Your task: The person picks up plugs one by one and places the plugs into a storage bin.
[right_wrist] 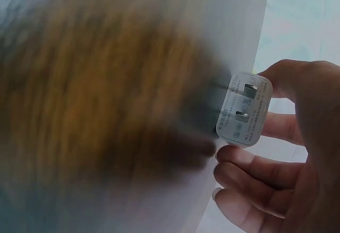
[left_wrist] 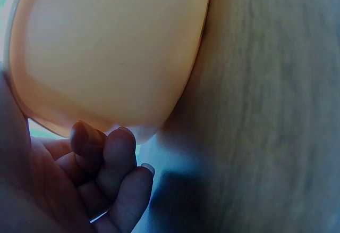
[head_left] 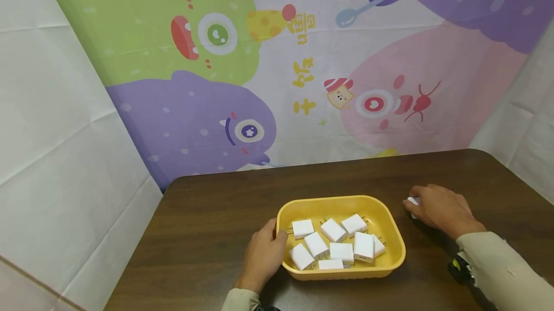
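Note:
A yellow plastic basket (head_left: 342, 275) stands on the table, holding several white charger plugs (head_left: 341, 253) with metal prongs. My left hand (head_left: 261, 255) grips its left end, thumb at the rim and fingers curled against the outer wall; the left wrist view shows those fingers (left_wrist: 119, 153) under the basket's side (left_wrist: 111, 57). To the right of the basket, my right hand (head_left: 443, 209) pinches one white charger plug (head_left: 413, 201) low over the tabletop. In the right wrist view the two-prong face of that plug (right_wrist: 244, 110) is turned to the camera, with printed text on it.
The dark wooden table (head_left: 207, 234) extends around the basket on all sides. Behind it hangs a cartoon-printed cloth (head_left: 303, 133), and white cloth (head_left: 78, 133) hangs at the left and right. A dark band with a watch-like piece (head_left: 460, 268) is on the right wrist.

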A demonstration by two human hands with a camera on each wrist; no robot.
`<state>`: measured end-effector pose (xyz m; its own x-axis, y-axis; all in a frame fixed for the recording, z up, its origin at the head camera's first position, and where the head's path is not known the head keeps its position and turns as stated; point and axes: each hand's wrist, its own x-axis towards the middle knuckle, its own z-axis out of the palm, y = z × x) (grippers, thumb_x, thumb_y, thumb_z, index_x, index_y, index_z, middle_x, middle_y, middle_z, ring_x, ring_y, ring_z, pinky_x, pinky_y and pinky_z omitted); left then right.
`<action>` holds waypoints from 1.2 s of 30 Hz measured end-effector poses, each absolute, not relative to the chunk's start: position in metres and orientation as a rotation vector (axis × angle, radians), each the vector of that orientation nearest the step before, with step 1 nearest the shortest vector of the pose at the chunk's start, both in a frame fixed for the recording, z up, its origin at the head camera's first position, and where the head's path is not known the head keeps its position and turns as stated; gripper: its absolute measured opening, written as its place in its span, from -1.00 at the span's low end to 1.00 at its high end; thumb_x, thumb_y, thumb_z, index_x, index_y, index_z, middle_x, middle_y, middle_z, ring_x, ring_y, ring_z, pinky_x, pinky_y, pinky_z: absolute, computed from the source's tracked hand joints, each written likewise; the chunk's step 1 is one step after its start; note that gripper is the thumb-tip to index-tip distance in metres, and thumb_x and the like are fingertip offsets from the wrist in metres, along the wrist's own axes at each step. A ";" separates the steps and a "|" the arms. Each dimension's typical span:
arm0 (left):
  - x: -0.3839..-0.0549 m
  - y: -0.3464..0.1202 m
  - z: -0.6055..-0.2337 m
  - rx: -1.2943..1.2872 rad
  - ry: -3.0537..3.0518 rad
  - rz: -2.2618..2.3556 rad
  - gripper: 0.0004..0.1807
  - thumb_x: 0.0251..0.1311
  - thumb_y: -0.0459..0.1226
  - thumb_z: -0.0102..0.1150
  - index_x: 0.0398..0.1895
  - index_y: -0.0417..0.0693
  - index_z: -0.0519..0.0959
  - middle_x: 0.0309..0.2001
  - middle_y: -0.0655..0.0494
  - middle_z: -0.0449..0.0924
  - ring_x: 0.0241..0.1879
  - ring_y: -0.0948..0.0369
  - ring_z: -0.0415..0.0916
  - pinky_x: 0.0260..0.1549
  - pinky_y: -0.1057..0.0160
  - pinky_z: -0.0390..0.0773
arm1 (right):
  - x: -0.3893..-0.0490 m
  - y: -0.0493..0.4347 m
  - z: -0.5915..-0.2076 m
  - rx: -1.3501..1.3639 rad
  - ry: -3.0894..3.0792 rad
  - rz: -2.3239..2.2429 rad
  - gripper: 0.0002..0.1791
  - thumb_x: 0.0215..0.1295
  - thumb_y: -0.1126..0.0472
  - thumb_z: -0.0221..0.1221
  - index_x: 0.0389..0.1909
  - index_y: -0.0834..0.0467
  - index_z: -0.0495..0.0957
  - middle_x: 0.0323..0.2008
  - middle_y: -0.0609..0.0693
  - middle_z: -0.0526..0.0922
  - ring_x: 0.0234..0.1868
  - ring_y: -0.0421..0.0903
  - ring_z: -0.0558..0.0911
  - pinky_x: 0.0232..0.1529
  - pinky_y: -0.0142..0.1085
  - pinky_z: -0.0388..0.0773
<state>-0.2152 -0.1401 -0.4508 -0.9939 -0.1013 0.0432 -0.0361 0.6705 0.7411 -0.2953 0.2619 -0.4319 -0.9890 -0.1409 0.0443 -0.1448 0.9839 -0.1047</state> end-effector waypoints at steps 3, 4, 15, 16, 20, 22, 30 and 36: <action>-0.215 -0.140 -0.451 0.113 -2.796 -1.233 -0.60 0.33 -0.12 0.02 0.17 0.07 0.61 -0.04 0.15 0.70 -0.08 0.10 0.61 -0.08 -0.09 0.51 | -0.295 0.261 -0.432 0.218 -3.095 0.147 -0.43 0.28 -0.16 0.20 -0.01 0.28 0.62 -0.28 0.18 0.63 -0.23 0.20 0.61 -0.28 0.26 0.55; -0.215 -0.140 -0.451 0.114 -2.797 -1.234 -0.60 0.33 -0.12 0.02 0.17 0.07 0.61 -0.04 0.15 0.70 -0.08 0.10 0.61 -0.08 -0.09 0.51 | -0.295 0.260 -0.432 0.213 -3.096 0.147 -0.44 0.28 -0.15 0.21 -0.03 0.29 0.62 -0.29 0.18 0.63 -0.24 0.19 0.60 -0.29 0.25 0.55; -0.214 -0.139 -0.450 0.111 -2.805 -1.237 -0.60 0.34 -0.11 0.02 0.19 0.08 0.60 -0.03 0.16 0.70 -0.06 0.10 0.61 -0.08 -0.11 0.51 | -0.291 0.258 -0.433 0.185 -3.068 0.174 -0.52 0.23 -0.07 0.21 -0.14 0.31 0.63 -0.36 0.13 0.61 -0.31 0.13 0.59 -0.29 0.22 0.56; -0.215 -0.139 -0.451 0.111 -2.803 -1.239 -0.59 0.34 -0.11 0.02 0.19 0.07 0.60 -0.03 0.16 0.70 -0.06 0.10 0.61 -0.07 -0.11 0.51 | -0.291 0.258 -0.433 0.184 -3.063 0.177 -0.52 0.23 -0.06 0.21 -0.14 0.31 0.63 -0.36 0.13 0.61 -0.31 0.12 0.59 -0.29 0.22 0.56; -0.215 -0.139 -0.452 0.111 -2.794 -1.238 -0.60 0.34 -0.12 0.02 0.18 0.08 0.61 -0.03 0.16 0.70 -0.06 0.10 0.61 -0.07 -0.10 0.51 | -0.289 0.258 -0.431 0.202 -3.040 0.184 -0.57 0.22 -0.03 0.19 -0.19 0.29 0.64 -0.38 0.10 0.60 -0.34 0.09 0.58 -0.32 0.20 0.55; -0.215 -0.139 -0.452 0.112 -2.793 -1.243 -0.60 0.34 -0.12 0.02 0.19 0.08 0.60 -0.03 0.16 0.69 -0.06 0.10 0.61 -0.06 -0.11 0.50 | -0.287 0.257 -0.429 0.221 -3.026 0.183 -0.59 0.23 -0.03 0.18 -0.20 0.27 0.65 -0.38 0.09 0.60 -0.34 0.09 0.58 -0.32 0.19 0.55; -0.215 -0.140 -0.452 0.107 -2.792 -1.251 -0.59 0.34 -0.12 0.02 0.20 0.07 0.60 -0.02 0.16 0.69 -0.06 0.10 0.61 -0.07 -0.11 0.51 | -0.277 0.241 -0.412 0.276 -2.963 0.180 -0.57 0.28 -0.07 0.16 -0.14 0.23 0.68 -0.27 0.11 0.63 -0.26 0.10 0.60 -0.31 0.18 0.57; -0.216 -0.140 -0.452 0.114 -2.796 -1.247 -0.58 0.34 -0.12 0.02 0.20 0.05 0.60 -0.01 0.14 0.69 -0.03 0.08 0.61 -0.04 -0.11 0.50 | -0.271 0.229 -0.401 0.314 -2.868 0.186 -0.61 0.28 -0.07 0.17 -0.19 0.18 0.70 -0.30 0.05 0.63 -0.30 0.05 0.60 -0.42 0.09 0.59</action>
